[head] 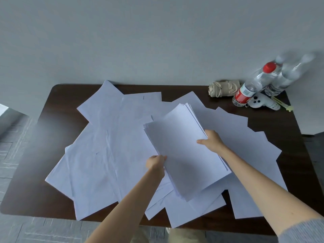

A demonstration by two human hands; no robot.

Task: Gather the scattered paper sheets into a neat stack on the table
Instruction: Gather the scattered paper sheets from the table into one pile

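Stack of sheets (185, 151) is held approx. at table (61, 95) centre, long side angled toward 1 o'clock. Left hand (156, 163) grips its edge at 8 o'clock; right hand (212, 140) pinches the 3 o'clock edge w/ thumb on top. Loose sheets (105, 146) lie spread under & around it, mostly 9 o'clock side. Water bottles (252, 85) & folded umbrella (224, 88) sit at the 1–2 o'clock corner.
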